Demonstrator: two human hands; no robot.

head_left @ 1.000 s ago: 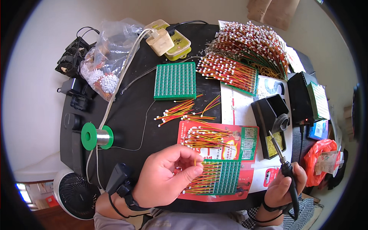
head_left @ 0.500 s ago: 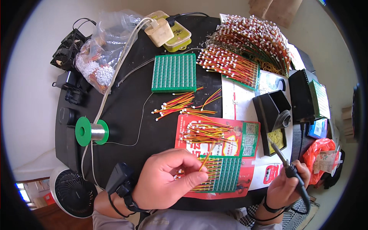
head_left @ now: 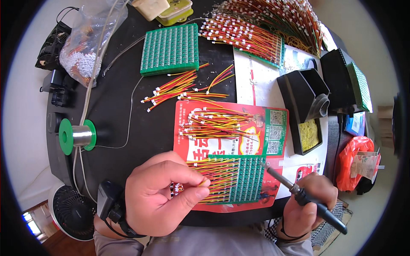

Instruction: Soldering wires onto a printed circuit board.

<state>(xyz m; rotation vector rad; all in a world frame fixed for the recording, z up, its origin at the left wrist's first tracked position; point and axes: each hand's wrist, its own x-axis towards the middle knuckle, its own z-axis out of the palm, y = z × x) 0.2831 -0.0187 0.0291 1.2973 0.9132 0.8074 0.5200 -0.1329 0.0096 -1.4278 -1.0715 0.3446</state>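
Observation:
My left hand (head_left: 160,194) pinches a thin red-and-yellow wire lead (head_left: 203,182) between thumb and forefinger. It hovers over the left part of a green circuit board panel (head_left: 250,183), where rows of similar leads spread leftward. Held in my right hand (head_left: 314,194) is a soldering iron (head_left: 294,187). Its metal tip sits by the panel's upper right edge; whether it touches cannot be made out. The panel lies on a red printed sheet (head_left: 181,147). Above it on the sheet rests a pile of loose leads (head_left: 218,123) with white connectors.
A green solder spool (head_left: 78,136) stands left. Farther back are stacked green boards (head_left: 171,48), more loose leads (head_left: 175,87) and wired boards (head_left: 247,36). The black iron stand (head_left: 301,96) has a yellow sponge (head_left: 309,134). A red plastic bag (head_left: 352,164) is at right.
The soldering iron has moved away from the sponge, leftward to the panel's edge. My left hand has brought the lead lower, over the panel. The whole view has shifted.

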